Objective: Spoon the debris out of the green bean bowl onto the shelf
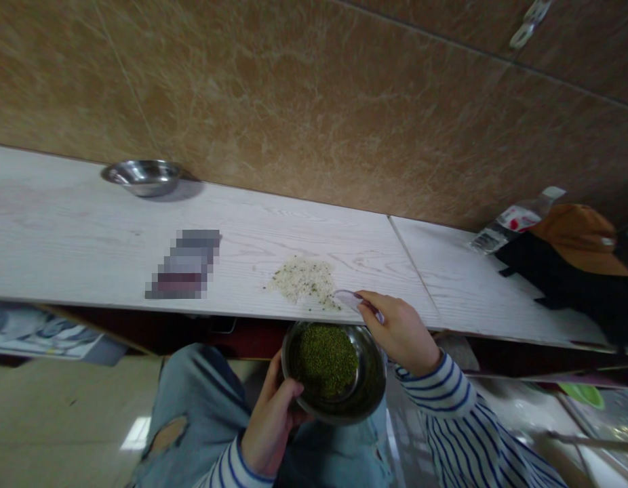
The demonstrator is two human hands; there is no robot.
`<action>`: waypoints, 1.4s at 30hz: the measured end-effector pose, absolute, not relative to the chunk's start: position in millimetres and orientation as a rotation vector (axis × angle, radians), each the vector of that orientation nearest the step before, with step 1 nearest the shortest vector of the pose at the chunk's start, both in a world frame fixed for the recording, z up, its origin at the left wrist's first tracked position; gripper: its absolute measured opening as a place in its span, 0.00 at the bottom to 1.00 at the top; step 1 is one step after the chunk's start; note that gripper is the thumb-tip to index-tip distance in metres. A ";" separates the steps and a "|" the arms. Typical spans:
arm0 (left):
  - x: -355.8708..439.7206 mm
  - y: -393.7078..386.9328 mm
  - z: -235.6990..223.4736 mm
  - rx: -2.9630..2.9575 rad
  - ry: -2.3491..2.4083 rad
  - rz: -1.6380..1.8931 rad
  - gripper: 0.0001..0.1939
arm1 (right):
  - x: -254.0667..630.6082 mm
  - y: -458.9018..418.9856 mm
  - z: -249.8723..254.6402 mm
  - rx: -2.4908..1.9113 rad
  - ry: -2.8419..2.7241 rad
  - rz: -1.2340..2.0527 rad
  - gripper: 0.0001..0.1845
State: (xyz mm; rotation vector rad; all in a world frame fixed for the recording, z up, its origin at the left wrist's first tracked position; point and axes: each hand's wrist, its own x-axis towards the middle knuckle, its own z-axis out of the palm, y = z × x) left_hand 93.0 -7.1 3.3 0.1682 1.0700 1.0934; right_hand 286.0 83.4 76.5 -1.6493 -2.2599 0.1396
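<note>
Head view: a metal bowl (371, 379) is gripped by the left hand (274, 419), a translucent piece (348, 298) pinched by the right hand (403, 330).

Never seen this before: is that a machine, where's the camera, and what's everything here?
No machine: these are a person's bare hands, seen from one camera worn on their head, looking forward and down. The left hand holds a metal bowl of small green beans near the edge of the table. The right hand holds a thin, pale object beside scattered pale grains flecked with green. Also on the table: another metal bowl, a pixelated item, a plastic bottle, and a cap by dark cloth.
</note>
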 end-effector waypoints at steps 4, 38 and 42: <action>95.9 -7.2 3.8 0.153 1.097 1.103 0.40 | 295.9 81.4 73.9 -1.671 -2.257 0.111 0.17; 82.3 -8.1 -0.8 0.159 1.082 1.135 0.40 | 258.0 68.5 73.3 -1.564 -2.341 0.168 0.16; 79.2 -7.8 1.2 0.177 1.082 1.151 0.39 | 251.6 72.4 74.3 -1.572 -2.372 0.156 0.16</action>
